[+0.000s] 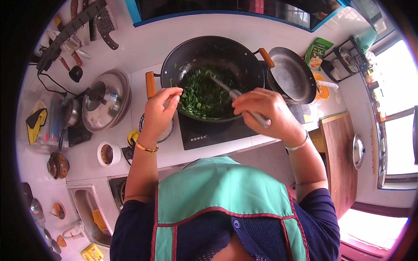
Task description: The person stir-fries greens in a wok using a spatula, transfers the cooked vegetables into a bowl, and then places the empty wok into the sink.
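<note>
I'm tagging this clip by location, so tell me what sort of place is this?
Most likely a home kitchen. A dark wok full of chopped greens sits on a flat black cooktop, the right hand holds a metal utensil in it, and a sink is set in the white counter.

Greens [203,93] lie in the wok [244,58], lids [106,101] left, pan [292,75] right.

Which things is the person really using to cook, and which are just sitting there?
In use:
black wok
chopped greens
metal spatula in the right hand
left hand, fingers pinched over the wok's rim

Just sitting there:
empty pan
pot lids
white cup
</note>
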Motion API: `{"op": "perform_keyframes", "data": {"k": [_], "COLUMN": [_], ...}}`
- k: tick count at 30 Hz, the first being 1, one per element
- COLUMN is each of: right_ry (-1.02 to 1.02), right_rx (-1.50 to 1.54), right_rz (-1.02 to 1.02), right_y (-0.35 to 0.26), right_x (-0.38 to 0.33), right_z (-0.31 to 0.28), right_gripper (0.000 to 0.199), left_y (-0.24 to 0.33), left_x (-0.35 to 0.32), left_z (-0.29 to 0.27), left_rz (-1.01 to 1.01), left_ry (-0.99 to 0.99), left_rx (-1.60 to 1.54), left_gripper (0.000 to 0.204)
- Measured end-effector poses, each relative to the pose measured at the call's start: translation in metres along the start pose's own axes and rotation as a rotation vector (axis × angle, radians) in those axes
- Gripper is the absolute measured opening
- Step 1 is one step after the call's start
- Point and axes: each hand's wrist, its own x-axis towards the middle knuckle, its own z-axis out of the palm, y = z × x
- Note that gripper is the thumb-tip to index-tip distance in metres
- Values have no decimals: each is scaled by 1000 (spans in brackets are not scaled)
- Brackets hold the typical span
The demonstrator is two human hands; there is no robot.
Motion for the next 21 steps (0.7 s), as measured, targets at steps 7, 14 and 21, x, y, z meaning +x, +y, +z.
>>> {"op": "perform_keyframes", "data": {"k": [7,14,21], "right_ry": [-177,-172,282], "right_rx": [-222,-364,-322], "right_rz": [-57,-20,175], "right_y": [25,16,-14], "right_x": [-27,-39,30], "right_z": [47,61,66], "right_gripper": [26,31,34], "left_y": [11,27,66], "left_x": [-5,-10,11], "left_z": [21,56,39], "left_rz": [3,191,636], "left_ry": [-18,-125,140], "left_rx": [27,226,199], "left_gripper": [19,16,22]}}
